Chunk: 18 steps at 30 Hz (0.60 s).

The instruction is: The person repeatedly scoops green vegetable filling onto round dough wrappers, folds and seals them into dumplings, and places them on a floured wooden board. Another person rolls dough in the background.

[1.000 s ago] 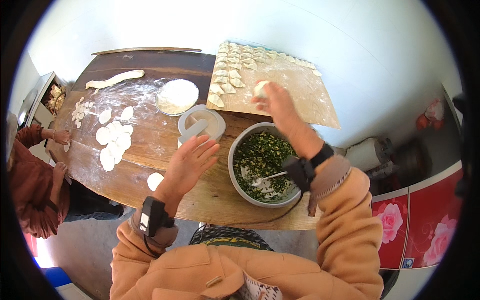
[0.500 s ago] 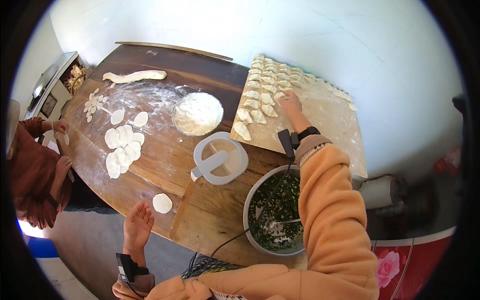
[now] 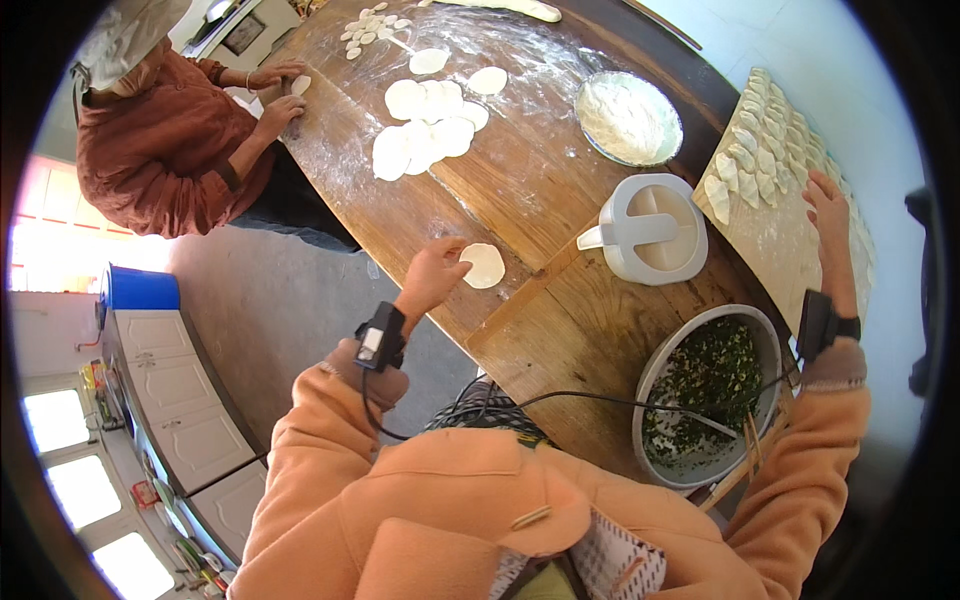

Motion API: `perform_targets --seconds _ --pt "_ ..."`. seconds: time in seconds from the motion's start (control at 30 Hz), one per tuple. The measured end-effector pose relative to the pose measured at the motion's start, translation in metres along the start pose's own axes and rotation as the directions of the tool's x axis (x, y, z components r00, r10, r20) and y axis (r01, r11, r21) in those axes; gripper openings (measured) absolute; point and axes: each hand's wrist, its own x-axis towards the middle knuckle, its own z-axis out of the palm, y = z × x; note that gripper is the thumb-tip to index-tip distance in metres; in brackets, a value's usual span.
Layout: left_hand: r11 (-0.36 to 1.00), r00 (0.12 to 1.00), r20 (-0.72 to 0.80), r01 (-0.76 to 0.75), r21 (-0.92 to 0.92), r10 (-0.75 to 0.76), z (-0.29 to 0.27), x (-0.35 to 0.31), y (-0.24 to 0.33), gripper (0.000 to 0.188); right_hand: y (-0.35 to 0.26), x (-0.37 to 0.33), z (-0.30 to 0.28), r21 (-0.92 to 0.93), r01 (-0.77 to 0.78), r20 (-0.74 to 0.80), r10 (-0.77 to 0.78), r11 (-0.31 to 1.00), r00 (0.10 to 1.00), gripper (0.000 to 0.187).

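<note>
At the table's near edge, my left hand [image 3: 432, 275] has its thumb and fingers closed at the left edge of a round dumpling wrapper [image 3: 484, 266], which lies flat. My right hand [image 3: 828, 210] is over the floured board [image 3: 765, 235] on the right, fingers stretched out and nothing in them. Beside it, rows of folded dumplings [image 3: 750, 165] cover the board's far part. More round wrappers [image 3: 420, 140] overlap in a pile farther back on the table. A grey bowl [image 3: 648, 440] of chopped green filling [image 3: 715, 370] stands near my right forearm, with a utensil in it.
A white lidded pitcher [image 3: 628, 245] stands between wrapper and board; behind it is a bowl of flour [image 3: 630, 115]. Small dough pieces [image 3: 370, 30] and a dough roll [image 3: 510, 8] lie at the back. At left, another person [image 3: 180, 140] works dough. A black cable [image 3: 570, 396] crosses the filling bowl.
The view has swung left. My left hand has moved from beside the single wrapper onto its edge. My right hand has let go of a dumpling on the board and its fingers have opened.
</note>
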Motion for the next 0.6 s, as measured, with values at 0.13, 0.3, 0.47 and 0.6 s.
perform_targets --seconds 0.13,0.3,0.47,0.6 --pt "0.932 0.965 -0.080 -0.216 0.292 0.249 0.016 0.015 0.006 0.025 -0.075 -0.101 0.000 0.095 0.084 0.091 -0.093 0.992 0.992 0.028" --pt "0.933 0.993 0.013 -0.113 0.343 0.115 0.019 0.033 0.000 0.014 -0.103 -0.194 0.001 0.091 0.140 0.165 -0.154 0.986 0.974 0.020" --pt "0.959 0.972 0.027 -0.234 0.160 0.233 0.013 0.036 -0.010 0.016 -0.087 -0.287 -0.006 0.117 0.100 0.245 -0.126 0.988 0.961 0.020" --pt "0.989 0.983 0.110 -0.147 -0.020 0.148 -0.001 0.040 -0.018 0.014 -0.044 -0.358 -0.009 -0.136 0.031 0.346 0.018 0.990 0.938 0.017"
